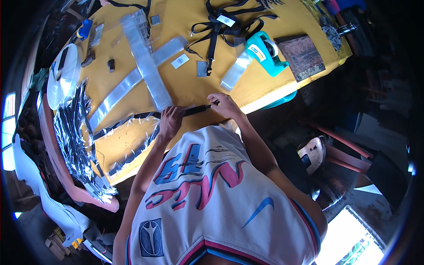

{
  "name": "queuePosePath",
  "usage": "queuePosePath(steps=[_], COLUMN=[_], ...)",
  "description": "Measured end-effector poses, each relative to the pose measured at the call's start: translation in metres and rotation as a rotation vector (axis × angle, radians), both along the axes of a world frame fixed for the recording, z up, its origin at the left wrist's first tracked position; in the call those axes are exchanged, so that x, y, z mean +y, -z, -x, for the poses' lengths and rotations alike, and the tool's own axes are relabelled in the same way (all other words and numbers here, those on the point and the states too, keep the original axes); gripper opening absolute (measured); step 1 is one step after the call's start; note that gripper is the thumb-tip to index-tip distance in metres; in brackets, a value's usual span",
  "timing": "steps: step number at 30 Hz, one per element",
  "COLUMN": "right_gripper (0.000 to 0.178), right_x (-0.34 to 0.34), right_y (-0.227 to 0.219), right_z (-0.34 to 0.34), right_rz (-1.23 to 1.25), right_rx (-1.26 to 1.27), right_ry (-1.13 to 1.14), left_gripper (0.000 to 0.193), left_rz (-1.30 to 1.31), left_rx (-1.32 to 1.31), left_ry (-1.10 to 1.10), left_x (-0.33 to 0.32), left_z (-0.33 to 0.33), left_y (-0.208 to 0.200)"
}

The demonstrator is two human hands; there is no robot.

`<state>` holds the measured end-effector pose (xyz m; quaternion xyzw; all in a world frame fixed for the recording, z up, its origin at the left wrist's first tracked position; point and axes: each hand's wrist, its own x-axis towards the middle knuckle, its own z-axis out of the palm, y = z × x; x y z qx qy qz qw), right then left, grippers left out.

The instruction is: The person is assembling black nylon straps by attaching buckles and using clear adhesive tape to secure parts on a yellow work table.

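Near the front edge of the yellow table, a black strap (196, 110) stretches between my two hands. My left hand (171, 120) is closed over it, palm down, close to the end of a long clear plastic sleeve. My right hand (224, 106) pinches the strap's other end, where a small dark piece shows at the fingertips. Left of my left hand, more black strap (144, 115) runs along the table, partly in shiny clear film. Two long clear plastic sleeves (140, 59) lie crossed just beyond my hands.
A teal tape dispenser (268, 55) and a dark, worn slab (301, 57) stand right. Loose black straps with buckles (213, 33) and a white card (180, 61) lie farther back. At left are a white reel (64, 79), film-wrapped straps (77, 132) hanging over the edge, and a blue tape dispenser (84, 30).
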<state>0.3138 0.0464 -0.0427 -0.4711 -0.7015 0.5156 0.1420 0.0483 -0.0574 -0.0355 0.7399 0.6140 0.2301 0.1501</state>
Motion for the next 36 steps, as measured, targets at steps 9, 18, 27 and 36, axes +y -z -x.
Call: queuePosePath(steps=[9, 18, 27, 36], right_gripper=[0.031, 0.033, 0.034, 0.035], right_x=[-0.001, 0.0, 0.001, 0.001], right_y=[0.005, 0.003, 0.002, 0.001], right_z=[-0.002, -0.004, -0.003, -0.003], right_rz=[-0.005, 0.05, 0.053, 0.053], right_rx=[0.048, 0.041, 0.017, 0.024], right_ry=[0.015, 0.026, 0.011, 0.015], left_gripper=[0.035, 0.064, 0.047, 0.042], left_rz=[0.564, 0.28, 0.059, -0.007], left_rx=[-0.795, -0.251, 0.0, 0.093], left_ry=[-0.223, 0.076, 0.162, 0.226], left_x=[0.01, -0.01, -0.021, -0.022], left_z=[0.0, -0.016, -0.015, -0.017], left_y=[0.01, -0.028, 0.007, 0.006])
